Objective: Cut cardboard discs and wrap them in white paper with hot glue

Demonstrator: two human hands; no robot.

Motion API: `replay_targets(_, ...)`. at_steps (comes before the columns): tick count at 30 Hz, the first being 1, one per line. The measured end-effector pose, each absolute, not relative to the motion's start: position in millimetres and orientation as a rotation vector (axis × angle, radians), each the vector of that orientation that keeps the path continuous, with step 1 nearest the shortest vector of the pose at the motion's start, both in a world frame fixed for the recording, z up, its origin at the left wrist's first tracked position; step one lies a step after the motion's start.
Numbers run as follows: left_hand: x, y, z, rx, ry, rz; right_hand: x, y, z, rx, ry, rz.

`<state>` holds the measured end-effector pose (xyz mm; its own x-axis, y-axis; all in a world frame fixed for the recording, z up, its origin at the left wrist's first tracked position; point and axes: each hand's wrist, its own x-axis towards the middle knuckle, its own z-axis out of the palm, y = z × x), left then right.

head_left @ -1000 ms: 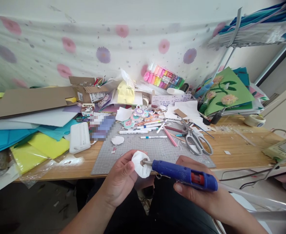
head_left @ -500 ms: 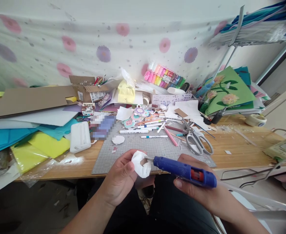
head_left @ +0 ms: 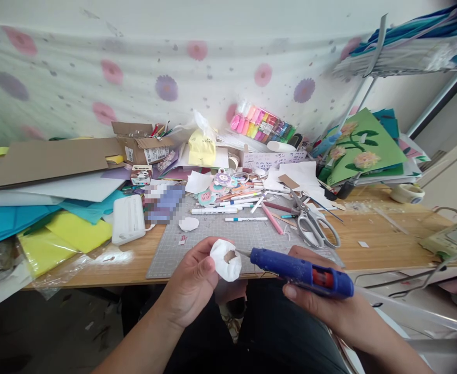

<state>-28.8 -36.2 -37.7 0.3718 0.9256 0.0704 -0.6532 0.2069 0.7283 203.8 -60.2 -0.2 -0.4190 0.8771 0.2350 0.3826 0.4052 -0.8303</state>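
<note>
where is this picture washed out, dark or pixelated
Head view: glare whitens a spot beside the yellow sheets; head view: a pixelated block covers the area at the cutting mat's left; head view: the floor under the desk is dark, while the blue glue gun looks fairly clear.

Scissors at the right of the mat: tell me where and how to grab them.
Best taken by the grey handle loops, from the near side: these form the nearer end, spread apart, while the blades point away. The right hand is closer, but would likely need to put down the blue glue gun first.
</note>
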Motion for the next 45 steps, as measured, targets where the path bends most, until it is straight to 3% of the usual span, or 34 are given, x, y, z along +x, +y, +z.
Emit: replay_targets(45, -34, -38, -47, 0.629, 0.262, 0.965, 195, -67, 10, -1.056, -2.089, 0.926)
